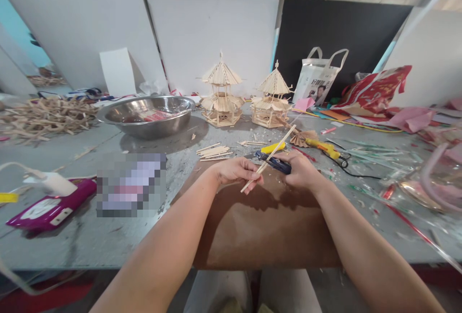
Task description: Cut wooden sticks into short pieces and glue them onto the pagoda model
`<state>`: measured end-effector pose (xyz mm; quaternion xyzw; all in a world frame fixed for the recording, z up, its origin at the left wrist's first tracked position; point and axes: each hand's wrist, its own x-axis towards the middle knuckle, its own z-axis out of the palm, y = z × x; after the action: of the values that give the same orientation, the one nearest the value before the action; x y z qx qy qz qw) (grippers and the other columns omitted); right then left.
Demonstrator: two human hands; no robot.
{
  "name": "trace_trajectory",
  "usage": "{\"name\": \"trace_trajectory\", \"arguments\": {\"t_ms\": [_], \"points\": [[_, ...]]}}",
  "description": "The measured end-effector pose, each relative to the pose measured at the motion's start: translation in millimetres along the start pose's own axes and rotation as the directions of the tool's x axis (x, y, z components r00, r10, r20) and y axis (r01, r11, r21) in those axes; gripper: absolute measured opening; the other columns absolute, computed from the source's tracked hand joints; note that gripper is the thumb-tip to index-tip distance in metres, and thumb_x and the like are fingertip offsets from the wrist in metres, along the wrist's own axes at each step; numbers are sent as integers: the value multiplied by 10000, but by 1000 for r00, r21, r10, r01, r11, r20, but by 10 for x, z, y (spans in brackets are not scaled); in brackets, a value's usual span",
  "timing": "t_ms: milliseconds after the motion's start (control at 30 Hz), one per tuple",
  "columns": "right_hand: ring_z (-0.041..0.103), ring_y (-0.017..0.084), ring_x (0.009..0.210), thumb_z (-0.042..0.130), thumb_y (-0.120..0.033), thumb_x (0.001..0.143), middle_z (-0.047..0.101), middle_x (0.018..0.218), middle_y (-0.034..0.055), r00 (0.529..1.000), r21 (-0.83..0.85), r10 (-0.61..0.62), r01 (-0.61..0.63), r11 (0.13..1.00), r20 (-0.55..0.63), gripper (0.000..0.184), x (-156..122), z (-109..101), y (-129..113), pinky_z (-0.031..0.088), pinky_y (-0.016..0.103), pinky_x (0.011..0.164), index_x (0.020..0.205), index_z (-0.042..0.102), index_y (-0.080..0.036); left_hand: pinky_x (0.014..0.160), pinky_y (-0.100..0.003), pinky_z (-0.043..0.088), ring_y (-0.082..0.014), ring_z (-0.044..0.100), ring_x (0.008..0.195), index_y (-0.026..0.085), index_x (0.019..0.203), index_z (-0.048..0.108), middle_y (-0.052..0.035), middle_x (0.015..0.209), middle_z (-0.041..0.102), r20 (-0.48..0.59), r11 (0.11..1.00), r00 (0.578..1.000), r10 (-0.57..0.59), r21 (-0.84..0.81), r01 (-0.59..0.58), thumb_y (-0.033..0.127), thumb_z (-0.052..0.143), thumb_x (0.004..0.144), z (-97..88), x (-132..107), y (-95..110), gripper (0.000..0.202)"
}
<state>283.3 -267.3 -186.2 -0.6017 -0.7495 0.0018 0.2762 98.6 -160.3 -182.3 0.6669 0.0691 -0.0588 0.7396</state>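
My left hand (241, 172) is closed, pinching thin pale wooden sticks (277, 145) near their lower end; they slant up to the right. In my right hand (301, 171) is a pair of dark blue-handled pliers (279, 164), its jaws pointing left and meeting the sticks just above my left fingers. Whether the jaws bite on the wood I cannot tell. Both hands are over a brown board (267, 236). Just behind them lie a bundle of short sticks (214, 151) and a yellow object (273, 148), partly hidden.
Two stick-built pagodas (222, 104) stand at the back, beside a metal basin (155, 123). A yellow glue gun (325, 149) with a black cord lies right. A purple power strip (54, 209) and a blurred-out rectangle (133, 183) are left. A white bag (315, 80) stands behind.
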Motion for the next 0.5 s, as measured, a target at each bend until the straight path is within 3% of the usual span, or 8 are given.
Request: {"name": "trace_trajectory", "arguments": {"t_ms": [233, 500], "points": [[563, 215, 855, 518, -170, 562, 638, 940, 39, 999, -144, -39, 41, 989, 16, 420, 2, -52, -9, 372, 315, 760, 972, 597, -211, 460, -201, 404, -92, 529, 442, 73, 755, 601, -23, 515, 589, 15, 999, 1000, 23, 28, -23, 324, 607, 659, -13, 1, -9, 269], [552, 194, 852, 504, -171, 606, 619, 939, 54, 1000, -86, -17, 18, 996, 13, 382, -15, -34, -51, 406, 292, 731, 982, 569, -193, 462, -199, 409, -92, 533, 446, 75, 747, 607, -20, 514, 586, 14, 999, 1000, 24, 36, -25, 317, 610, 656, 4, -2, 3, 258]]}}
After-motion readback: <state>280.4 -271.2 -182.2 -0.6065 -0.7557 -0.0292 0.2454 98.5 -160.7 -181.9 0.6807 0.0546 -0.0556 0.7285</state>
